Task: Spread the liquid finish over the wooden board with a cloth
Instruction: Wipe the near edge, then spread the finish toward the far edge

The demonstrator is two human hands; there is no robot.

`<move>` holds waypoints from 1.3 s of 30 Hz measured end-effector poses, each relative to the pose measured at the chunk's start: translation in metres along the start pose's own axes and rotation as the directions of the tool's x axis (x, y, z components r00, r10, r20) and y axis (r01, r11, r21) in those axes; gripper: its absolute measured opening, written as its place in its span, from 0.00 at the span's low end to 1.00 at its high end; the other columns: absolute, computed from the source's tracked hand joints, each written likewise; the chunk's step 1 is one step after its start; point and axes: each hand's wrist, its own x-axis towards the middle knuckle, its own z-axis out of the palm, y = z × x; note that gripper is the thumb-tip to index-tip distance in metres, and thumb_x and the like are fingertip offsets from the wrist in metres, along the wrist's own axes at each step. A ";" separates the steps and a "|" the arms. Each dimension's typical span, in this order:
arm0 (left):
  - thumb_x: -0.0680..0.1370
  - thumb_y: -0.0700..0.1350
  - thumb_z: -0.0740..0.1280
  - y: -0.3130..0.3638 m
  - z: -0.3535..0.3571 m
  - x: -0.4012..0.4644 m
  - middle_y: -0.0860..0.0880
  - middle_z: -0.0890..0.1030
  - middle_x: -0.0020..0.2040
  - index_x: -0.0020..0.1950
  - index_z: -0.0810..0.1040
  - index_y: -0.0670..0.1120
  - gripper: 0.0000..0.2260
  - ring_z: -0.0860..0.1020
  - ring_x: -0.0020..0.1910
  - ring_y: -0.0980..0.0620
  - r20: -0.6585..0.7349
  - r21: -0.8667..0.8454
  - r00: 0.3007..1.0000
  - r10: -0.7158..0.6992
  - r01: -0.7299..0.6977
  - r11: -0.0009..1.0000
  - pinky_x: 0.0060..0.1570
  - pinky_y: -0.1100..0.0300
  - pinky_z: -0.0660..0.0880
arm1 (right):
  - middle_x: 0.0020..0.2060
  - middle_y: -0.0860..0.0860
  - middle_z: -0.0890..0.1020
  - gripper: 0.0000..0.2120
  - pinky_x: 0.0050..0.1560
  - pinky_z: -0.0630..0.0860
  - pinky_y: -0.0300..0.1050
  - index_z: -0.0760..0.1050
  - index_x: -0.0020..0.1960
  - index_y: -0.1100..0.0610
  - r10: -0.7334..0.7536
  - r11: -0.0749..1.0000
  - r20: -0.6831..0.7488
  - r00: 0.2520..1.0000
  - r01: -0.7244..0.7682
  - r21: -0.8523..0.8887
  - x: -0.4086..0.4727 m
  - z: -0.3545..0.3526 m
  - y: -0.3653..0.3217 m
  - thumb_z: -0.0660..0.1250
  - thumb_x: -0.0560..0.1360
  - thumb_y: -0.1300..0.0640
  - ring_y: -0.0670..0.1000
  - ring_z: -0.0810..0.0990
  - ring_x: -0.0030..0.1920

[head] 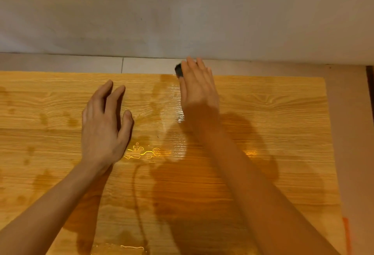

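Dark small cloth (179, 70) sits at far edge of light grained wooden board (263, 113), mostly hidden under right hand (199, 86), fingers straight, pressing it. Left hand (103, 125) is flat w/ fingers spread, holding nothing. Glossy liquid finish (141, 152) pools btw. the arms.

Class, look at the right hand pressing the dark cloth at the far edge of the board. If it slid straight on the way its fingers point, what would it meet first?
The right hand points away, past the wooden board. It would cross the pale tiled strip and likely meet the grey wall first; nothing else shows between.
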 end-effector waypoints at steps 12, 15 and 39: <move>0.82 0.51 0.58 0.000 0.001 -0.001 0.44 0.65 0.78 0.78 0.67 0.44 0.25 0.64 0.77 0.43 -0.017 0.009 1.000 0.000 0.000 1.000 0.72 0.48 0.60 | 0.71 0.58 0.71 0.22 0.76 0.55 0.55 0.68 0.71 0.62 -0.148 0.986 0.142 0.979 0.157 -0.050 -0.036 -0.007 -0.015 0.63 0.77 0.62 0.59 0.65 0.73; 0.82 0.51 0.58 -0.001 0.001 0.000 0.44 0.65 0.78 0.78 0.67 0.45 0.25 0.64 0.77 0.44 -0.017 0.005 1.000 -0.002 0.002 1.000 0.71 0.48 0.61 | 0.70 0.59 0.71 0.19 0.76 0.51 0.51 0.69 0.71 0.63 -0.022 1.000 0.122 0.992 0.023 -0.012 0.021 0.012 -0.017 0.59 0.82 0.58 0.58 0.65 0.74; 0.81 0.51 0.59 0.000 0.000 0.000 0.45 0.65 0.78 0.77 0.68 0.45 0.25 0.64 0.77 0.44 -0.011 -0.008 1.000 -0.018 0.018 1.000 0.70 0.46 0.61 | 0.73 0.59 0.67 0.23 0.75 0.59 0.58 0.62 0.74 0.63 -0.042 0.991 0.126 0.991 0.057 -0.124 -0.037 -0.038 0.031 0.60 0.81 0.62 0.58 0.61 0.75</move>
